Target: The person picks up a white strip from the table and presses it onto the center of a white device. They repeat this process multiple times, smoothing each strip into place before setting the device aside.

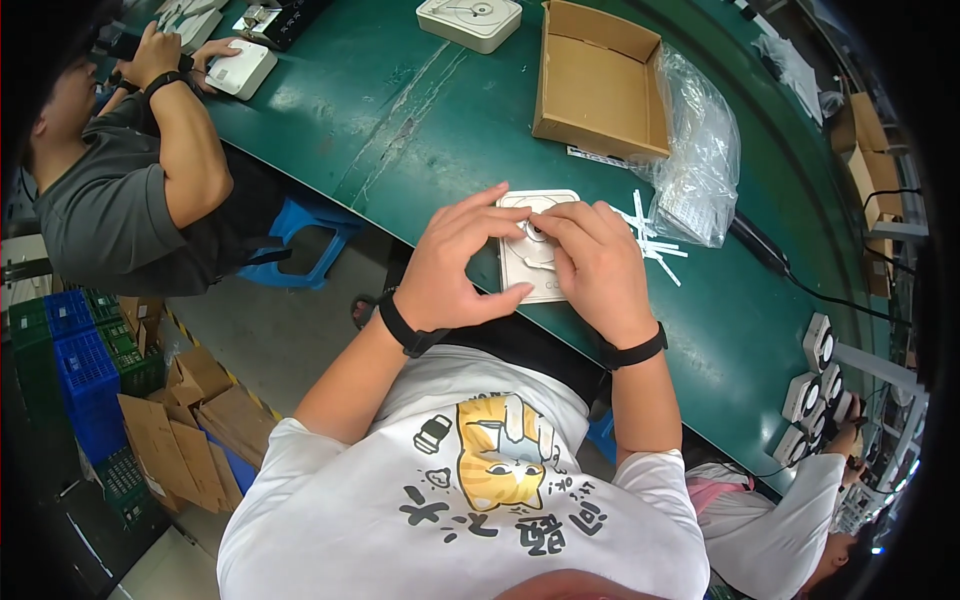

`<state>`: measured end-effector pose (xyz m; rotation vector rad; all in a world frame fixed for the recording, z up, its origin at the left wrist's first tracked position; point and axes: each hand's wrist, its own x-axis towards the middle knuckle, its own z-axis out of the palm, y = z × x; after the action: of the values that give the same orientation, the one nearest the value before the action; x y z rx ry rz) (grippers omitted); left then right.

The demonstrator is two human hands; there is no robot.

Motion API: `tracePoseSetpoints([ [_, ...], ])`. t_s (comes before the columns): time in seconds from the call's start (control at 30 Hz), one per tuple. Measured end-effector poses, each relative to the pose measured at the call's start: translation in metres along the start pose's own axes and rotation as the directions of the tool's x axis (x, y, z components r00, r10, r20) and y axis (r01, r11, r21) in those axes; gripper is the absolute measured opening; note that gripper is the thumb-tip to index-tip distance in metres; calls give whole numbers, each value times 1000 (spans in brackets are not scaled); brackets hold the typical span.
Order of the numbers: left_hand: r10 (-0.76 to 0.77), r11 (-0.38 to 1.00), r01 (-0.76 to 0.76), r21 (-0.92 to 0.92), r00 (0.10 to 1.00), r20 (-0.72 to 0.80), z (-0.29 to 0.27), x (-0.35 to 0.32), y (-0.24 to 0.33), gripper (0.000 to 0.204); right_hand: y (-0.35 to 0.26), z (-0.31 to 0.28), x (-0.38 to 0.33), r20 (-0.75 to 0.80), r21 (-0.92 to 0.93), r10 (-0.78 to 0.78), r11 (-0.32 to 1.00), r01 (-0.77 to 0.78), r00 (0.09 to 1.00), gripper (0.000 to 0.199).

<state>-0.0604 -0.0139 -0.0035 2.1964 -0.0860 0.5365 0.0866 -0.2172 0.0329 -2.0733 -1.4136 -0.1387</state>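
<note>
A flat white square device (533, 270) lies at the near edge of the green table (420, 110). My left hand (462, 262) rests on its left side, thumb along the lower edge and fingers curled over the top. My right hand (594, 266) covers its right side. Both hands' fingertips pinch at a small round part in the device's middle. Much of the device is hidden under my hands. Each wrist wears a black band.
Loose white strips (655, 245) and a clear plastic bag (700, 150) lie right of the device, beyond them an open cardboard box (598, 85). Another white device (470, 20) sits at the far edge. People work at the left and lower right; blue crates (80, 370) stand on the floor.
</note>
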Motion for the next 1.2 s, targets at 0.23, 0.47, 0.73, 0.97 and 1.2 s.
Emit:
tracePoseSetpoints([
  [0.23, 87, 993, -80, 92, 993, -76, 20, -10, 0, 99, -7, -8, 0, 67, 40, 41, 998, -44, 997, 24],
  [0.47, 143, 981, -130, 143, 986, -82, 23, -9, -14, 110, -43, 7, 9, 16, -11, 178, 984, -178, 984, 18],
  [0.73, 149, 978, -133, 159, 984, -95, 24, -12, -8, 109, 5, -36, 10, 168, 108, 170, 976, -189, 971, 17],
  [0.97, 186, 952, -181, 245, 983, 1, 17, -7, -9, 90, 21, -17, 8, 171, 302, 227, 914, -270, 959, 18],
  [1.2, 247, 881, -259, 397, 966, 82, 11, 1, -4, 71, 29, -5, 3, 120, 361, 215, 900, -244, 969, 19],
])
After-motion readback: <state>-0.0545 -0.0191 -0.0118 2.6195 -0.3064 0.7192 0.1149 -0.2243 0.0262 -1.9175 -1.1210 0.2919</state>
